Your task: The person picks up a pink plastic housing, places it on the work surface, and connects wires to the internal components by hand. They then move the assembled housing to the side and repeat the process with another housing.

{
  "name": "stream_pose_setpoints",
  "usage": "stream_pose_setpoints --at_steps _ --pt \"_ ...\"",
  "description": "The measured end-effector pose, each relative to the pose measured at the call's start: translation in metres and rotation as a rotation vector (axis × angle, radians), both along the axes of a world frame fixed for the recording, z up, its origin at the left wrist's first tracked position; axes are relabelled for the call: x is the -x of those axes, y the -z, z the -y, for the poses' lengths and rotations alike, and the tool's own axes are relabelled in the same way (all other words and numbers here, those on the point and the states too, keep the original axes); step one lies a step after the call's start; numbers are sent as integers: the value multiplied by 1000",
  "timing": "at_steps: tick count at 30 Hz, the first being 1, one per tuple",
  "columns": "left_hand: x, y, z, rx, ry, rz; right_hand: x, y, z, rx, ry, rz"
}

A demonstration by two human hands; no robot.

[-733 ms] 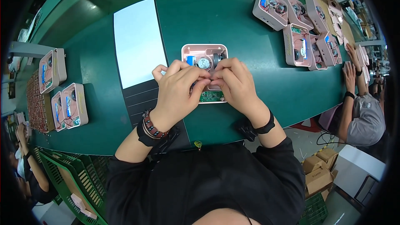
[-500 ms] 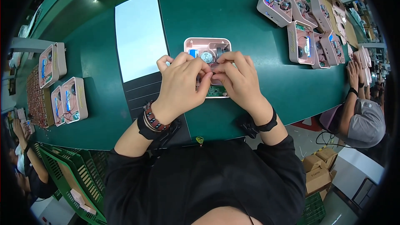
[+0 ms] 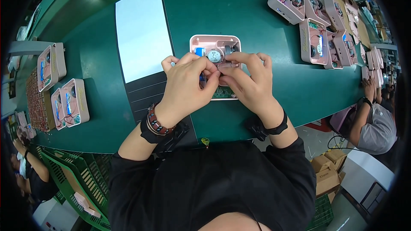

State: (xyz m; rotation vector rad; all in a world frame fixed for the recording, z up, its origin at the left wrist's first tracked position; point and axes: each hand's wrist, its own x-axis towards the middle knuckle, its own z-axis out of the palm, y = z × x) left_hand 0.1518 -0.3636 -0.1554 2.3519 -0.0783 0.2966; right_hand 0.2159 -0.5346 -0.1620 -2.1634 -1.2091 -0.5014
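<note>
A pink open housing (image 3: 205, 38) lies on the green table straight ahead. Inside it I see a round silver part (image 3: 214, 56), a blue block (image 3: 199, 51), a dark round speaker-like part (image 3: 230, 51) and a green circuit board (image 3: 222, 93) along the near side. Over its middle, my left hand (image 3: 188, 79) pinches thumb against fingers. Close against it, my right hand (image 3: 248, 79) has its thumb and index finger pinched at the same spot. Whatever small piece sits between the fingertips is hidden.
More pink housings with wired parts stand at the far right (image 3: 286, 2) and at the left (image 3: 73, 102). Left of centre lies a white sheet (image 3: 143, 34) on a black mat (image 3: 147, 94). Brown boards (image 3: 38, 98) are stacked at the left edge. Co-workers sit on both sides.
Both hands stay over the housing, fingertips pinched together. My right hand's fingers have spread slightly and shifted a little right. The whole view has shifted slightly.
</note>
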Motion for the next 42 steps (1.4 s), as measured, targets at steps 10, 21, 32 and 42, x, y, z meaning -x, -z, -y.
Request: stream_pose_setpoints --at_steps 10,21,32,42 --pt "1 -4 2 -51 9 23 -3 5 1 -10 -45 20" --pt "6 -7 -2 -204 49 41 -1 12 -1 1 -58 -210" --pt "5 -1 -3 -167 21 62 -2 7 2 -19 -76 -449" --pt "-1 -8 -5 -216 92 8 -9 -3 0 70 -60 -489"
